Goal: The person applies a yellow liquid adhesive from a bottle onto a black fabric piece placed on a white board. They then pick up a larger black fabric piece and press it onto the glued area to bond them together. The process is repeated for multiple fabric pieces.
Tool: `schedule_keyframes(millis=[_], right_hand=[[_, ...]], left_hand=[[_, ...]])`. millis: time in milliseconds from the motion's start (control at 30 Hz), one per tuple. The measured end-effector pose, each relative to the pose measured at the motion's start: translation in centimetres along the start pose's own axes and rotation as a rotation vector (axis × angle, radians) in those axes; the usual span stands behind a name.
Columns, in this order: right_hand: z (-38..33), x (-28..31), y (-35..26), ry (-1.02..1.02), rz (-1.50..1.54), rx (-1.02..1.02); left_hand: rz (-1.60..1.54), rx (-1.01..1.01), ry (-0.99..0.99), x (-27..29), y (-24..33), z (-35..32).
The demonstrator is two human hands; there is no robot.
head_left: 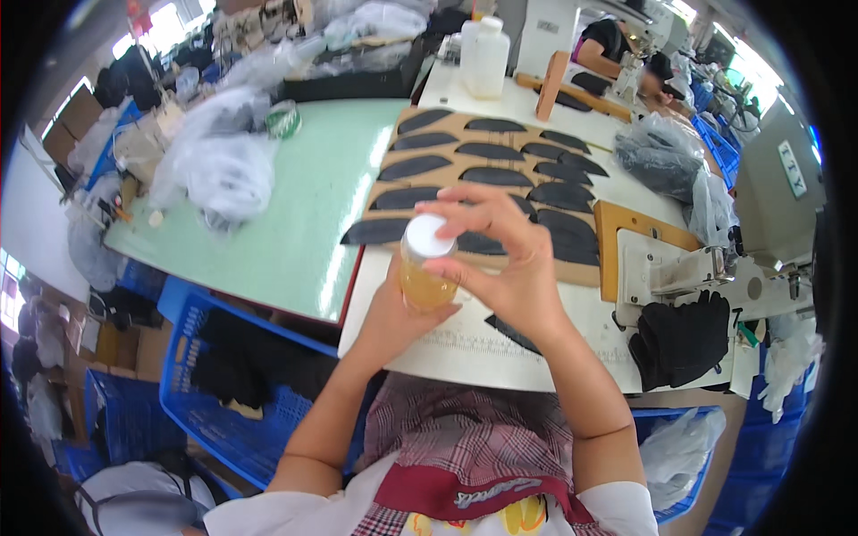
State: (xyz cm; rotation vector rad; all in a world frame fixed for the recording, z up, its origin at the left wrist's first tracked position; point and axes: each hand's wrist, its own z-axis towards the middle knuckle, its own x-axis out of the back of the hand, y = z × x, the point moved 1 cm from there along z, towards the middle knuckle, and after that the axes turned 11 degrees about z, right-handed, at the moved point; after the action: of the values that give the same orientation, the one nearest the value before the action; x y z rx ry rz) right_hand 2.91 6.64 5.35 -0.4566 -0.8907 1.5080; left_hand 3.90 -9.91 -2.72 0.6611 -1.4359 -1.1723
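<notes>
Fingertips (444, 230) of my right hand (518, 259) pinch narrowly at the white cap (425, 238), thumb lower, while my left hand (391, 320) wraps the small clear jar (424, 288) of amber contents. To handle this well, I'd keep the left grip snug but gentle and bear evenly on the cap's rim — a one-sided push could tip the jar. Whether the cap is being turned, I can't tell. The cap points up toward my head; the long axis runs down from it into my left palm, roughly upright. The jar is in front of me, before the cardboard sheet (584, 273) of curved black pieces (496, 176). Farther right — a sewing machine (643, 268) and a black glove (681, 341).
</notes>
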Motion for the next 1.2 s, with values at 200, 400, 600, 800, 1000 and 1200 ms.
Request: schedule_keyframes(millis=[200,400,600,800,1000,1200], right_hand=[[-3.0,4.0,-1.8,0.074,0.120,-0.011],[-14.7,6.5,-2.7,0.312,0.004,-0.233],[-23.2,12.1,-8.3,0.674,-0.322,-0.325],[-28.7,15.0,-11.4,0.903,-0.486,-0.282],[-29.0,18.9,-10.8,0.938,-0.699,-0.231],[-24.4,19.8,-10.4,0.510,-0.985,-0.252]], left_hand=[[0.066,-0.084,0.029,0.3,0.2,2.6],[0.040,-0.346,-0.057,-4.5,6.1,13.6],[-0.070,-0.504,-0.254,-20.8,12.0,26.8],[0.114,-0.717,0.004,-32.2,9.6,35.5],[0.128,-0.606,-0.216,-33.3,9.3,37.9],[0.155,-0.654,-0.320,-34.7,10.8,35.4]])
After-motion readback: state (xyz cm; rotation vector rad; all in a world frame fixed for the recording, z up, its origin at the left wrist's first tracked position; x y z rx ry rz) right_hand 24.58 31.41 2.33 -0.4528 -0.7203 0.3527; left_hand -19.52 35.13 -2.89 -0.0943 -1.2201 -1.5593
